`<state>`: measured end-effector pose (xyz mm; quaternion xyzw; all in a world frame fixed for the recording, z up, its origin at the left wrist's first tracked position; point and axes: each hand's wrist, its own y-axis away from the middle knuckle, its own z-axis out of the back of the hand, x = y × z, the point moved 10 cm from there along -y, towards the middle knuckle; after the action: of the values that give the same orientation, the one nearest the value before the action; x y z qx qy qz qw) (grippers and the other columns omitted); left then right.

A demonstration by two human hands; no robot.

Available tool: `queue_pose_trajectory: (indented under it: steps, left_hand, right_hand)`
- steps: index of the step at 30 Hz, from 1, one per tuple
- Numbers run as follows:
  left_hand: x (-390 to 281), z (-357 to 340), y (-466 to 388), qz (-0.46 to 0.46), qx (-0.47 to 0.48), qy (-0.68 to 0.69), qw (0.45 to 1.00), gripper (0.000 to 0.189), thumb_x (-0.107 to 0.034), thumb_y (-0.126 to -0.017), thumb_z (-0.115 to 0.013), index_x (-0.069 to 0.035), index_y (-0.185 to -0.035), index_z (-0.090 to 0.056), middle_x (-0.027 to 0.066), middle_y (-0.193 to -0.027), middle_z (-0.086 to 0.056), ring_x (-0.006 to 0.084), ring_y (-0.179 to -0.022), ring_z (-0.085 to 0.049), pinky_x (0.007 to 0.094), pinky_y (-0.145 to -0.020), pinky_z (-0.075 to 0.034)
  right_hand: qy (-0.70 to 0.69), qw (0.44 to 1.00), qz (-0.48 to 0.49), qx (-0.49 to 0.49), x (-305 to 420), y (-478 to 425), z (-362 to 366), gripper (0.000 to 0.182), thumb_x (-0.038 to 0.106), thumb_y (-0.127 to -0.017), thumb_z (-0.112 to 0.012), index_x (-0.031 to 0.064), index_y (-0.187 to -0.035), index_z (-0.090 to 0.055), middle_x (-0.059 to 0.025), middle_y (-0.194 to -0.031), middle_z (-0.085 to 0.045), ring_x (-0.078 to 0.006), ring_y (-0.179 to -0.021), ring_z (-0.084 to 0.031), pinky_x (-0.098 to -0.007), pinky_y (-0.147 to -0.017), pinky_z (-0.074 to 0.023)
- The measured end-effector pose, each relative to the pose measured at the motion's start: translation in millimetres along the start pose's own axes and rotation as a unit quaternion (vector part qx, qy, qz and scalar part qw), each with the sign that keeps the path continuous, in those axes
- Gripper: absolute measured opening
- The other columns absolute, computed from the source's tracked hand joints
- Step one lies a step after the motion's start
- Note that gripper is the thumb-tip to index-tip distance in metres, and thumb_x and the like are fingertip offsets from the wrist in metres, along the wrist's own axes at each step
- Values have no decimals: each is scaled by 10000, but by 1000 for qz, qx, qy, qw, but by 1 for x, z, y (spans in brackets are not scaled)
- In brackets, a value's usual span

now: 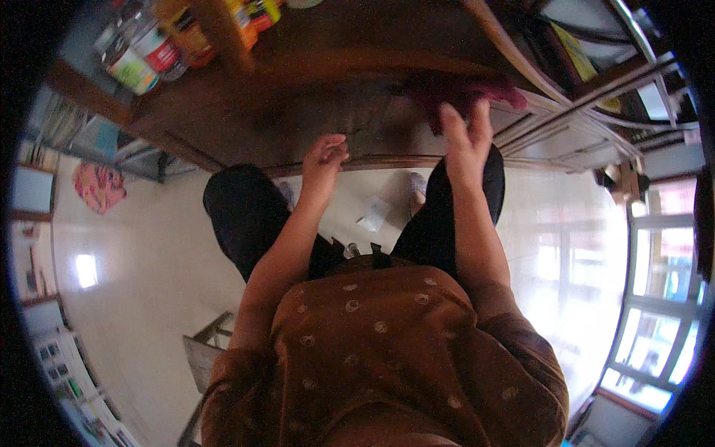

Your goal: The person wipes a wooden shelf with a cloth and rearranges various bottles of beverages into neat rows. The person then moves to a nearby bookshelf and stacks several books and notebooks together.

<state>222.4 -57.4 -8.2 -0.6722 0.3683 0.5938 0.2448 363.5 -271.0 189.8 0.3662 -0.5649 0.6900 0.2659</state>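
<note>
A dark red cloth (463,95) lies blurred across the front part of a dark wooden cabinet (357,125). My right hand (468,134) is at the cloth, thumb and fingers pointing forward; motion blur hides whether they grip it. My left hand (327,153) is held in front of the cabinet's face with bent fingers and nothing visible in it. Several bottles and packets, among them a clear bottle with a red label (162,53), stand on the cabinet at the upper left.
A wooden stool (204,357) is at the lower left, behind my left arm. Pink patterned fabric (99,187) is on the floor at far left. Between my feet lies a clear packet or sheet (374,215). Metal-framed racks (620,106) adjoin the cabinet on the right.
</note>
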Motion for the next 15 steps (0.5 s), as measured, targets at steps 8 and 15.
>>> queue_pose_trajectory:
  steps: [8, 15]
  left_hand:
    - [-2, -6, -4, 57, 14, -21, 998, 389, -373, -916, -673, -58, -1136, -612, 26, -1077, -638, 162, -900, -628, 298, -711, -474]
    - [4, -3, -1, 68, 28, -40, 996, 331, -350, -947, -627, -72, -1127, -625, 26, -1087, -643, 157, -925, -623, 302, -726, -475]
  right_hand:
    - [375, 878, 287, 80, 46, -20, -108, 440, 320, -745, -769, 148, -1131, -646, -100, -1169, -598, -326, -1204, -484, -558, -1052, -305]
    - [324, 928, 148, -109, -19, -37, 25, 585, 147, -721, -788, 55, -1241, -536, -144, -1271, -549, -367, -1258, -424, -463, -1063, -344]
